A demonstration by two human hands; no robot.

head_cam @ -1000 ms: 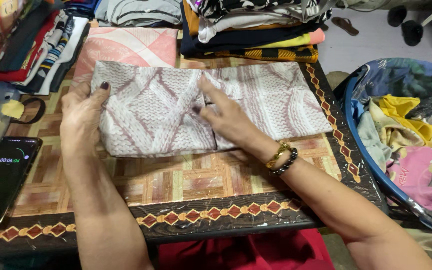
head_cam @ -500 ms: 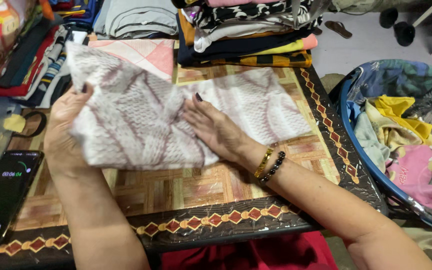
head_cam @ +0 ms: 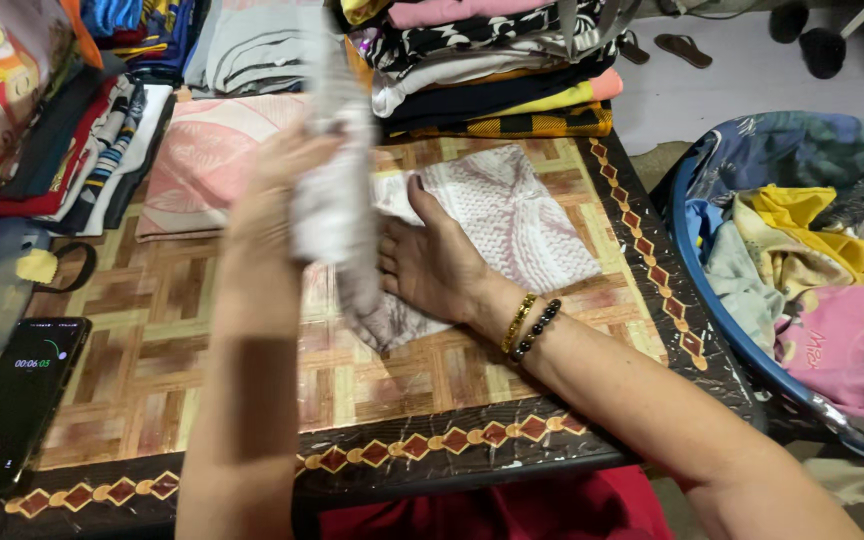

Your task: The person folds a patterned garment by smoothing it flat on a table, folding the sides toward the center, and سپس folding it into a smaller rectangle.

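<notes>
A pale grey-and-white patterned cloth [head_cam: 512,215] lies on the wooden patterned table [head_cam: 152,380]. My left hand [head_cam: 277,185] grips the cloth's left half and holds it raised upright, folded over toward the right. My right hand [head_cam: 432,260] lies flat, fingers spread, pressing the cloth's middle down on the table. A gold bangle and a dark bead bracelet sit on my right wrist. The cloth's right half rests flat beyond my right hand.
A pink folded cloth [head_cam: 202,160] lies at the back left, next to stacks of folded clothes [head_cam: 492,70] along the far edge. A phone [head_cam: 17,400] lies at the front left. A blue basin [head_cam: 752,340] of loose clothes stands on the right.
My left hand has lifted the cloth's left half off the table and swung it up and rightward over the middle. My right hand stays pressed on the cloth.
</notes>
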